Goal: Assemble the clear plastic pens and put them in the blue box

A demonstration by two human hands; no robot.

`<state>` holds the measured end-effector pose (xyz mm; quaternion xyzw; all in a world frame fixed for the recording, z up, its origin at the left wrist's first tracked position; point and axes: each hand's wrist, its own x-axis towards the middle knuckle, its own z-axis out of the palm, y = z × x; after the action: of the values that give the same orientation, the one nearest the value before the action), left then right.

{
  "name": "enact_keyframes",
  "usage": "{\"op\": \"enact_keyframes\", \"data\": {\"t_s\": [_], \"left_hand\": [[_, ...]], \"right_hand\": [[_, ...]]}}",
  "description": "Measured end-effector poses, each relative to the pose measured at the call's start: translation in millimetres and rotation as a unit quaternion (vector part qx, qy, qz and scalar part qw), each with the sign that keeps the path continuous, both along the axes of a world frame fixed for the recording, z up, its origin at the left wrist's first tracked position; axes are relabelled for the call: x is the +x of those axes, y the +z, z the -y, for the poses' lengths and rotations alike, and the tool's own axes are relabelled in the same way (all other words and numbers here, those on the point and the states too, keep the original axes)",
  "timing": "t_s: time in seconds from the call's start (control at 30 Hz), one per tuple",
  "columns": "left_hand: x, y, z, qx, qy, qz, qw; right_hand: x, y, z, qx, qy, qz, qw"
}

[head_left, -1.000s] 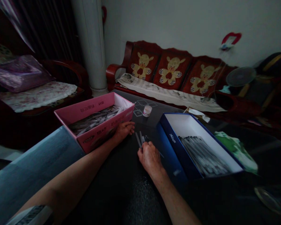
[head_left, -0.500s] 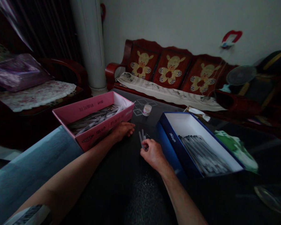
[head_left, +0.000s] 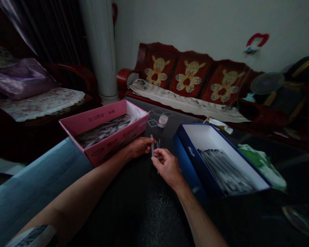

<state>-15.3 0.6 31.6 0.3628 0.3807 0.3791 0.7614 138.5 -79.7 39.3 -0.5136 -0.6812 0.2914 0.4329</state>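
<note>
Both my hands meet over a dark table [head_left: 144, 212] between two open boxes. My right hand [head_left: 167, 166] pinches a few thin pale sticks [head_left: 152, 145], pen-like, held upright. My left hand [head_left: 139, 145] reaches in from beside the pink box [head_left: 103, 128], and its fingertips close on the same sticks. The pink box at my left holds several loose pale sticks. The blue box [head_left: 195, 164] at my right, white inside, holds a packed row of dark and pale sticks [head_left: 225, 171].
A small white pot [head_left: 162, 120] stands on the table beyond my hands. A green and white cloth [head_left: 260, 161] lies right of the blue box. Behind the table stand a red wooden sofa [head_left: 195, 75], a white column [head_left: 100, 48] and an armchair [head_left: 36, 103] at left.
My right hand has lifted the sticks off the table and moved up and away. My left hand has left the table beside the pink box and come across to take their tips.
</note>
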Motion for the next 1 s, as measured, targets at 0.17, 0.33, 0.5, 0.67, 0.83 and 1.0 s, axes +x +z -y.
{"op": "enact_keyframes", "data": {"t_s": [0.17, 0.33, 0.5, 0.67, 0.83, 1.0], "left_hand": [[5, 4.9, 7, 0.125, -0.041, -0.044, 0.990], [20, 7.6, 23, 0.245, -0.063, -0.146, 0.956], [41, -4.6, 27, 0.214, -0.106, -0.126, 0.963], [54, -10.8, 25, 0.137, -0.128, -0.042, 0.981], [53, -6.1, 29, 0.185, -0.134, -0.031, 0.973], [50, -2.6, 30, 0.212, -0.159, -0.043, 0.963]], "right_hand": [[28, 9.7, -13, -0.105, 0.024, -0.273, 0.956], [39, 17.7, -21, -0.082, -0.085, -0.425, 0.897], [51, 16.7, -26, -0.017, -0.157, -0.405, 0.901], [63, 9.9, -31, 0.014, -0.191, -0.402, 0.895], [64, 4.7, -31, 0.013, -0.197, -0.397, 0.896], [57, 3.2, -29, -0.001, -0.190, -0.381, 0.905]]}}
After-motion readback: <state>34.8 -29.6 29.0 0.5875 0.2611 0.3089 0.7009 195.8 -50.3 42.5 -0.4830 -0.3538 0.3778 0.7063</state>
